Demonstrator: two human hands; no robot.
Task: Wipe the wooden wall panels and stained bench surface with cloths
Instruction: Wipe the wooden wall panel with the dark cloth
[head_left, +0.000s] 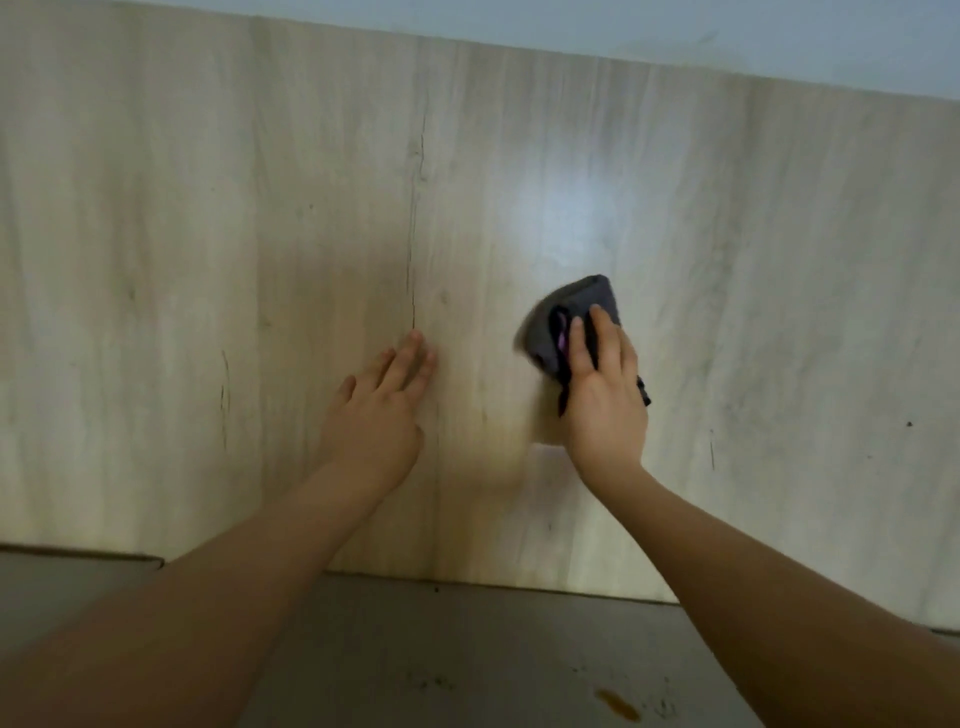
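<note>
**Wiping the wall panel**

The right hand (605, 395) presses a grey cloth (571, 317) flat on the panel (208, 234), fingers straight. The left hand (382, 405) rests spread beside it. The stained bench (467, 649) likely waits next.

Pale wood-grain panel (311, 208) (slight sheen); dark soft cloth (576, 306)

- The wall panels (208, 260) fill the upper and middle frame.
- The bench surface (467, 649) lies below them, along the bottom.
- The left hand (382, 410) rests on the panels at centre.
- To its right, the right hand (605, 395) presses the cloth (550, 327) onto the panels.
- A stain (618, 704) sits on the bench, lower right.
</note>
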